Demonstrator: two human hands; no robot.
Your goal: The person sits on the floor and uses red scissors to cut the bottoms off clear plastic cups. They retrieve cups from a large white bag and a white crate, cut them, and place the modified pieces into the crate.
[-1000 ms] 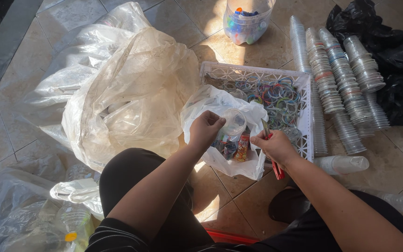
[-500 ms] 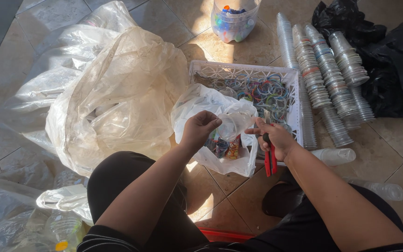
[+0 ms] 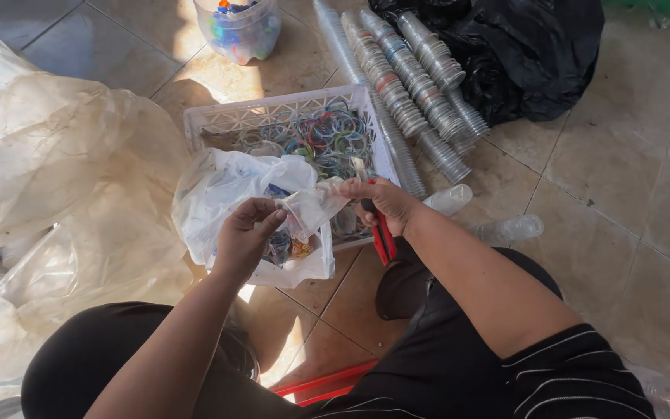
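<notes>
A small white plastic bag (image 3: 226, 194) with colourful bits inside hangs between my hands. My left hand (image 3: 246, 233) pinches the bag's near edge. My right hand (image 3: 381, 203) grips the bag's other edge and also holds red-handled cutters (image 3: 382, 235), handles pointing down. Behind the bag sits a white plastic crate (image 3: 273, 116) filled with coloured plastic rings.
A big crumpled clear bag (image 3: 63, 202) lies at left. Stacks of clear plastic cups (image 3: 412, 93) lie right of the crate, beside a black bag (image 3: 521, 54). A clear jar of coloured caps (image 3: 238, 31) stands at the back. Two clear bottles (image 3: 505, 229) lie on the tiles.
The view has shifted so everything sits further left and lower. My hands still hold the small bag, pulling its mouth a little wider; the cutters remain in my right hand.
</notes>
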